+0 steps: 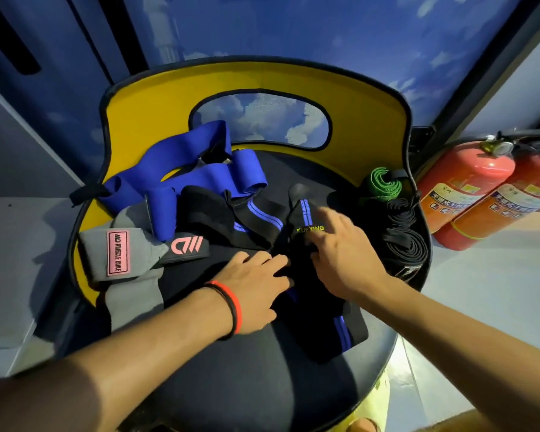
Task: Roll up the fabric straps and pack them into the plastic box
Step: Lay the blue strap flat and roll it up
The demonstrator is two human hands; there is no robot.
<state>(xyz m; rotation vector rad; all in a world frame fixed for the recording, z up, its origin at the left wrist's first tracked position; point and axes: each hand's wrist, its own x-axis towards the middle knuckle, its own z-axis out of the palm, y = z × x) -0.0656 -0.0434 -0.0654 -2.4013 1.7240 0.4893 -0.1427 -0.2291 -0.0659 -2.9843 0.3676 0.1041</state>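
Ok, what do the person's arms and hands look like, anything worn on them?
Both forearms are bare, no sleeves in view. Neither the left hand nor the right hand wears a glove. The left wrist carries two thin bands, one red, one black. Nothing shows on the right wrist.

A pile of fabric straps lay on the dark seat of a chair point(156, 104) with a yellow back. The left hand point(256, 288), wearing red and black wristbands point(231, 307), rested flat-fingered on the black strap with blue stripes point(331, 332). The right hand point(340, 257) touched the same strap just beside its yellow lettering, index finger extended; its other fingers seemed to pinch a fold, though shadow obscured them. A gray strap point(131, 294) with a pink label lay to the left, blue straps point(200, 176) behind it. A green roll point(382, 182) and black rolls point(402, 241) sat at the seat's right edge. Two red fire extinguishers point(468, 182) stood beyond them.
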